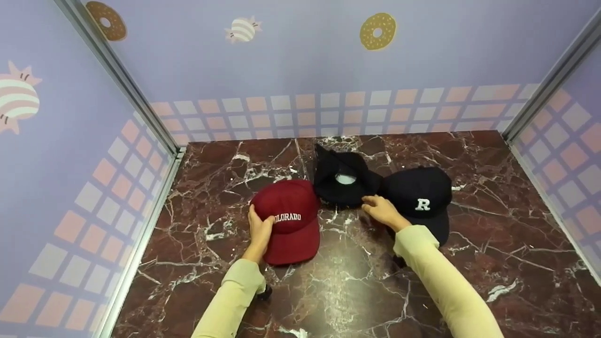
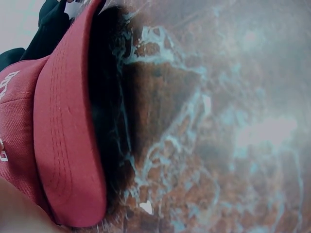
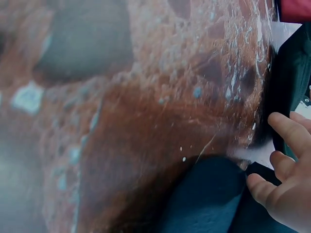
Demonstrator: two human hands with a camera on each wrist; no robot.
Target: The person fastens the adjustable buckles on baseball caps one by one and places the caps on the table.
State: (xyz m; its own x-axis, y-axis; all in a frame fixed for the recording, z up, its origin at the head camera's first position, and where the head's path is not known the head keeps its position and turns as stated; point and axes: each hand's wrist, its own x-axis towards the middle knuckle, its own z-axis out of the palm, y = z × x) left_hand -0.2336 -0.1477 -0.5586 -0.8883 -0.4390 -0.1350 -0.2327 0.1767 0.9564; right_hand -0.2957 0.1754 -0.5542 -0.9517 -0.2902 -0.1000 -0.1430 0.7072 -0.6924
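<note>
A red baseball cap [image 1: 292,244] with white "COLORADO" lettering sits on the marbled surface, brim toward me. My left hand [image 1: 259,230] holds the left side of its crown, thumb over the front beside the lettering. Behind and right of it lies a black cap [image 1: 342,195] with its inside showing and a pale round patch within. Fingers loosely bent, my right hand [image 1: 382,211] is at that cap's lower right edge. Just right of this hand rests another black cap [image 1: 415,192] with a white "R". In the right wrist view, the fingertips [image 3: 286,131] lie close against black fabric.
The dark red marbled surface [image 1: 188,281] is shiny and veined with white. Lilac panels printed with sweets and squares close off the back [image 1: 300,61], left [image 1: 42,164] and right [image 1: 577,112]. Metal strips run along the corners.
</note>
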